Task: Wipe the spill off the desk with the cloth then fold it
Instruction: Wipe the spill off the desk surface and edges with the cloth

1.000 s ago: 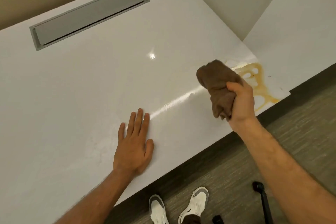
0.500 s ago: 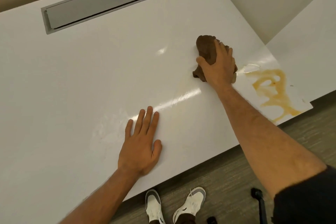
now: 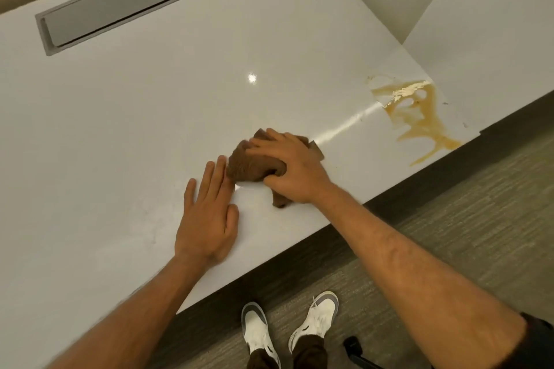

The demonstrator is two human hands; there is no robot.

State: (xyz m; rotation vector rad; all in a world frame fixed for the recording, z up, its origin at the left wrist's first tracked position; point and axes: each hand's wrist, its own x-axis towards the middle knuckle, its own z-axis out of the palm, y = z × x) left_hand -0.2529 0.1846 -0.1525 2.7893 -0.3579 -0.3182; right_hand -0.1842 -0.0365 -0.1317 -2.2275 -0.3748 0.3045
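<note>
— Where is the cloth (image 3: 254,163)?
— Bunched on the white surface (image 3: 135,117) under the right hand (image 3: 289,169), which grips it; part is hidden beneath the palm. The left hand (image 3: 207,219) lies flat and open, fingertips touching the cloth. The spill (image 3: 419,117) sits well apart.

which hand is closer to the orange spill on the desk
Right. The right hand presses the brown cloth down well short of the spill; the left hand lies flat beyond it, farther from the spill.
</note>
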